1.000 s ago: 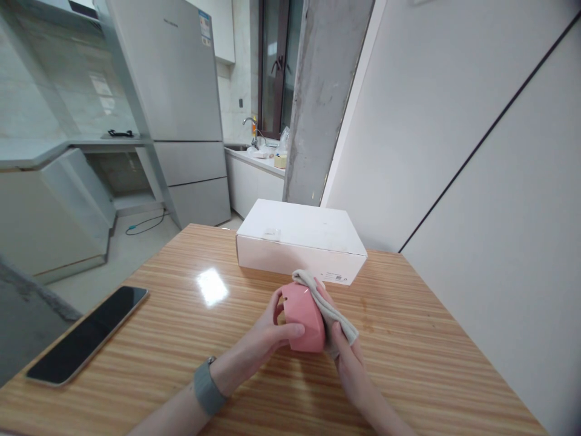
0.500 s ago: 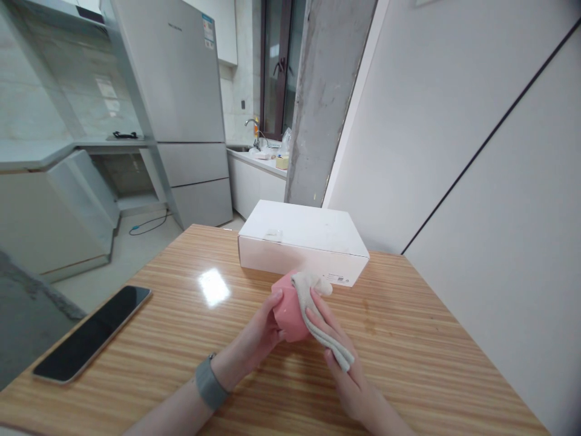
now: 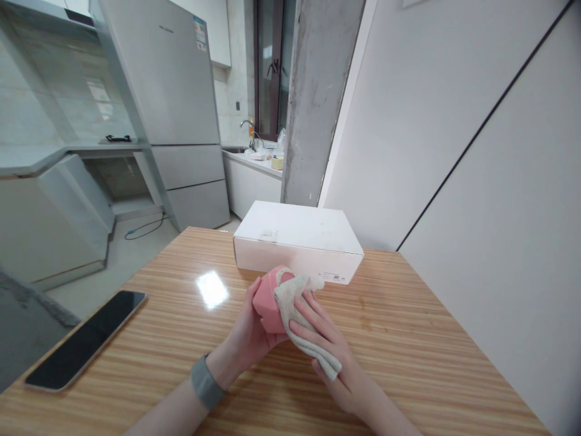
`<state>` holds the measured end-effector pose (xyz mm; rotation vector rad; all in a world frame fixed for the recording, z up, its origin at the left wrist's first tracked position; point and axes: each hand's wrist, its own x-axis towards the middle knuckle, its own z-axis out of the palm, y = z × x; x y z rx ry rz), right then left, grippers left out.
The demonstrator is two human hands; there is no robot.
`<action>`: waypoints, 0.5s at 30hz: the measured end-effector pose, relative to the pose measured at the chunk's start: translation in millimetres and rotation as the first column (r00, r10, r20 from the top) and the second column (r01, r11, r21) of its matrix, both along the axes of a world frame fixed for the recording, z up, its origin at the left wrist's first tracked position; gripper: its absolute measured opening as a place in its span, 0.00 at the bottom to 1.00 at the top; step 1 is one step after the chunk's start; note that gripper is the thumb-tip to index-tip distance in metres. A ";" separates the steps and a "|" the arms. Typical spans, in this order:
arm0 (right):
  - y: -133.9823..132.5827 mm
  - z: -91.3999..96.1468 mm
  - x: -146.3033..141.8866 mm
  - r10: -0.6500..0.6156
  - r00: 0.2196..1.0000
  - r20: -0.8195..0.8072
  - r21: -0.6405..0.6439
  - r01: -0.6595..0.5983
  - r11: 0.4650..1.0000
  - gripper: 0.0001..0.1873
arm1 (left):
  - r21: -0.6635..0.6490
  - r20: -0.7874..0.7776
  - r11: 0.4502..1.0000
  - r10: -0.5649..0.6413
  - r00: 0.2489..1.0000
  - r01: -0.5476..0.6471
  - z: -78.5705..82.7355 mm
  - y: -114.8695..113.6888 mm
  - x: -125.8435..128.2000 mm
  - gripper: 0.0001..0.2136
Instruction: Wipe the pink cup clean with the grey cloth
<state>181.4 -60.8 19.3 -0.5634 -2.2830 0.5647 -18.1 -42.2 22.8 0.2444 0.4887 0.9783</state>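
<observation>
A pink cup-like object [image 3: 267,298] is held just above the wooden table [image 3: 408,339], close to me. My left hand [image 3: 247,336] wraps round its near left side, fingers closed on it; a grey band sits on that wrist. My right hand [image 3: 324,348] presses a beige cloth [image 3: 295,312] against the pink object's right side, fingers stretched over the cloth. The cloth drapes from the object's top down across my right palm.
A closed white cardboard box [image 3: 297,239] lies just behind my hands. A black phone [image 3: 86,339] rests face up near the table's left edge. A white wall runs along the right; a fridge, counters and a concrete pillar stand beyond.
The pink object has been turned and shifted a little left and away from me. The cloth has slid from its right side up over its top, my right hand following.
</observation>
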 end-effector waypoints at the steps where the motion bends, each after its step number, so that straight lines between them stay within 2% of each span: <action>1: 0.3 0.9 0.3 0.001 1.000 0.003 0.008 -0.001 1.000 0.27 | -0.007 0.012 1.000 -0.003 1.000 0.003 -0.1 -0.1 -0.1 0.28; 3: -0.3 2.6 0.5 0.010 1.000 -0.010 0.007 -0.010 1.000 0.26 | -0.016 0.034 1.000 -0.009 0.999 0.009 -0.3 -0.2 -0.3 0.28; 5: -2.4 1.9 -0.4 0.009 0.998 -0.056 -0.048 -0.012 0.999 0.25 | -0.019 0.038 1.000 -0.015 0.999 0.016 -0.5 -0.1 -0.8 0.28; 8: -4.9 -6.5 -5.3 -0.084 0.968 -0.236 -0.275 0.017 0.961 0.23 | -0.003 -0.014 1.000 -0.011 1.000 0.011 -0.6 0.2 -1.5 0.29; 9: -4.6 -10.8 -7.9 -0.158 0.933 -0.324 -0.392 0.019 0.920 0.22 | 0.008 -0.041 1.000 -0.002 0.999 0.003 -0.6 0.1 -1.4 0.29; 10: -3.5 -15.0 -10.9 -0.262 0.870 -0.419 -0.518 0.008 0.855 0.22 | 0.021 -0.067 1.000 0.011 0.998 -0.010 -0.5 -0.1 -0.9 0.30; 12: 0.5 -21.4 -16.8 -0.472 0.699 -0.537 -0.730 -0.105 0.675 0.23 | 0.045 -0.101 0.998 0.036 0.994 -0.031 -0.5 -0.9 1.0 0.30; 14: 5.6 -23.2 -21.1 -0.624 0.542 -0.563 -0.817 -0.251 0.519 0.27 | 0.058 -0.108 0.997 0.051 0.993 -0.045 -0.9 -1.8 4.0 0.28; 15: 7.8 -22.4 -22.4 -0.671 0.489 -0.557 -0.830 -0.307 0.466 0.28 | 0.063 -0.103 0.997 0.050 0.993 -0.043 -1.4 -2.4 5.7 0.27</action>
